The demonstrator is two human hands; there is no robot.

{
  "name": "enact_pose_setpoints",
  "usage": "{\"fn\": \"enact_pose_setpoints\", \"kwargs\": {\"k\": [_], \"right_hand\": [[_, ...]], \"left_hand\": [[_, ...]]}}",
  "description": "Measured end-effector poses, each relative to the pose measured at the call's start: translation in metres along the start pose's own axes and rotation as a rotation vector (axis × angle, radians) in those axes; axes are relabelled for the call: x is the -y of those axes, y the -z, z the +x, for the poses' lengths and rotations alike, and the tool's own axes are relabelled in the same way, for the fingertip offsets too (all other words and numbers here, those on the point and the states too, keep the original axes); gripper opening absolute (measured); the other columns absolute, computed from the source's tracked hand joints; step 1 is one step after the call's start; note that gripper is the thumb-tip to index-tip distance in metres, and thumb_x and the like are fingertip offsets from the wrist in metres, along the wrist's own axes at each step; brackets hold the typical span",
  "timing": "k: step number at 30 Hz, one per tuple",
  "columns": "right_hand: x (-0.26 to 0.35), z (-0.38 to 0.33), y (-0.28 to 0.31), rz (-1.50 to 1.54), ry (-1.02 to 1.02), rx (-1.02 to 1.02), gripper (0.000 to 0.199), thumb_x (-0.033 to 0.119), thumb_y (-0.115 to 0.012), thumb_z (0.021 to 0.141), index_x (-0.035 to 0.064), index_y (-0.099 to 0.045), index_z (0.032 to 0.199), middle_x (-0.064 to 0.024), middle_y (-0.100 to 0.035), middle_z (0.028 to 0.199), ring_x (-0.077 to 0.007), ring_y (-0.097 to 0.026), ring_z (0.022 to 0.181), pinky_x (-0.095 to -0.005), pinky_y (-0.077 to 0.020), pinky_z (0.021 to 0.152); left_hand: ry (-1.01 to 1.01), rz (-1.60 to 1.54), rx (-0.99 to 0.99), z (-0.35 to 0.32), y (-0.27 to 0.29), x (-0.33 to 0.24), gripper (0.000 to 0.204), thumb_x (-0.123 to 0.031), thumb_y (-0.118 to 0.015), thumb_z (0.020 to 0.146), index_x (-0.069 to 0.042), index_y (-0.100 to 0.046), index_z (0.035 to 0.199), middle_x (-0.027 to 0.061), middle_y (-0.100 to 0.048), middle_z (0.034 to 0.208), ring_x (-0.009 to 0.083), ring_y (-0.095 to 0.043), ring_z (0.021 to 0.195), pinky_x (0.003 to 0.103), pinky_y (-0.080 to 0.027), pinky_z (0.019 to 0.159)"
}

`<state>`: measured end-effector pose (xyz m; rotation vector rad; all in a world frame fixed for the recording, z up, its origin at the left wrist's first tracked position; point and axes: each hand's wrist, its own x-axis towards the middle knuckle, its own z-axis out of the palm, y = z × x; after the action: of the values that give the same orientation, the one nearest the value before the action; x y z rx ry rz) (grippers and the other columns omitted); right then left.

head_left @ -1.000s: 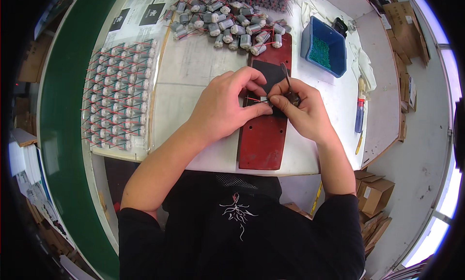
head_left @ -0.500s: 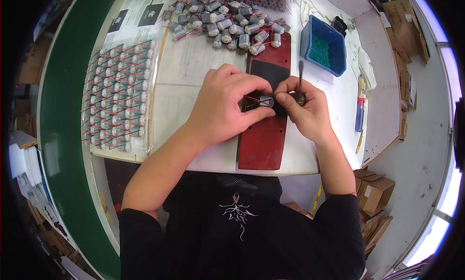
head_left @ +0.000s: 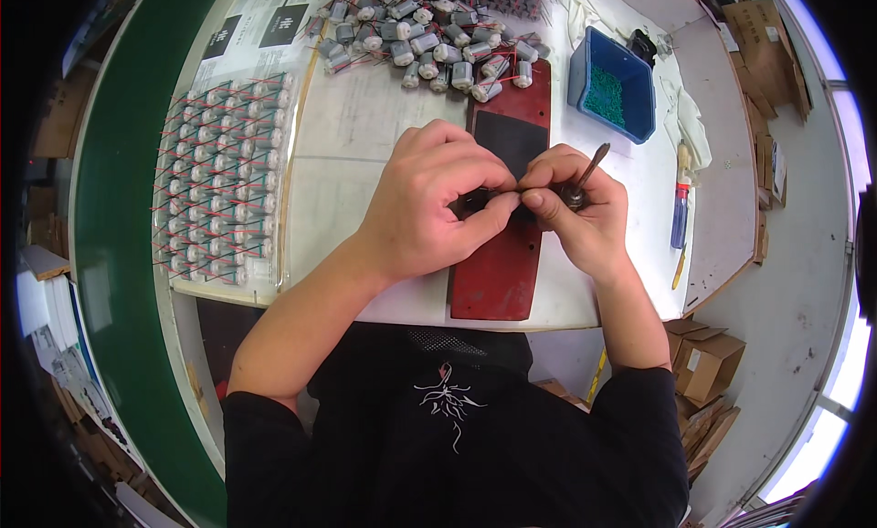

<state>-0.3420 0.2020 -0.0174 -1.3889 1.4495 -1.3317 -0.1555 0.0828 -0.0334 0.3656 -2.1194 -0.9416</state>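
On the desk, a clear tray of neatly rowed wired motors lies filled while a loose heap of motors waits, and over the red board the left hand and right hand meet, pinching one small dark motor, the right also gripping a thin tool.

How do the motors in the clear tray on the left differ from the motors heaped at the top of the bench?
The tray motors sit in tidy rows inside a clear tray; the loose motors lie in a jumbled heap straight on the white bench. The tray motors all face one way; the loose motors point every way. Both are small silver cylinders with thin wires.
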Motion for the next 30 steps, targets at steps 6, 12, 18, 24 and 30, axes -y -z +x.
{"fn": "enact_pose_setpoints", "kwargs": {"k": [6,12,18,24,30], "right_hand": [[-0.001,0.002,-0.002,0.029,0.048,-0.006,0.008,0.002,-0.072,0.097,-0.0022,-0.067,0.101,-0.0081,-0.065,0.106,-0.0105,-0.06,0.08,-0.023,-0.0498,0.065],[0.005,0.005,-0.001,0.136,-0.126,-0.042,0.007,-0.003,-0.071,0.097,-0.0023,-0.067,0.103,-0.0048,-0.067,0.104,-0.0102,-0.061,0.082,-0.0254,-0.0519,0.073],[0.01,0.013,0.012,0.029,-0.276,0.077,0.006,-0.001,-0.069,0.098,-0.0027,-0.067,0.103,-0.0029,-0.068,0.096,-0.0085,-0.06,0.08,-0.0248,-0.0504,0.071],[0.015,0.021,0.013,-0.111,-0.34,0.148,0.007,0.001,-0.072,0.096,-0.0025,-0.07,0.101,-0.002,-0.07,0.084,-0.0079,-0.057,0.074,-0.0254,-0.0481,0.065],[0.022,0.022,0.007,-0.27,-0.358,0.153,0.007,-0.001,-0.072,0.096,-0.004,-0.069,0.101,-0.0012,-0.068,0.087,-0.0068,-0.058,0.076,-0.0242,-0.05,0.067]], "left_hand": [[-0.022,-0.033,-0.006,-0.001,-0.002,0.0,0.012,-0.008,-0.083,0.079,-0.007,-0.075,0.088,0.0032,-0.076,0.093,0.0251,-0.065,0.092,0.037,-0.049,0.088],[0.008,0.015,0.008,0.001,0.0,-0.002,0.013,-0.01,-0.084,0.078,-0.008,-0.076,0.088,0.0028,-0.077,0.094,0.0256,-0.065,0.096,0.038,-0.049,0.09],[-0.046,0.141,0.093,0.0,0.007,0.005,0.013,-0.011,-0.085,0.077,-0.011,-0.079,0.088,0.0002,-0.078,0.097,0.0245,-0.066,0.1,0.038,-0.049,0.091],[-0.003,0.116,0.116,-0.002,0.005,0.008,0.009,-0.015,-0.081,0.08,-0.015,-0.079,0.088,-0.0019,-0.078,0.096,0.022,-0.067,0.099,0.038,-0.048,0.089],[0.071,0.07,0.14,-0.001,0.006,0.005,0.014,-0.011,-0.086,0.077,-0.009,-0.078,0.088,0.0019,-0.08,0.096,0.0232,-0.07,0.1,0.037,-0.05,0.092]]}}
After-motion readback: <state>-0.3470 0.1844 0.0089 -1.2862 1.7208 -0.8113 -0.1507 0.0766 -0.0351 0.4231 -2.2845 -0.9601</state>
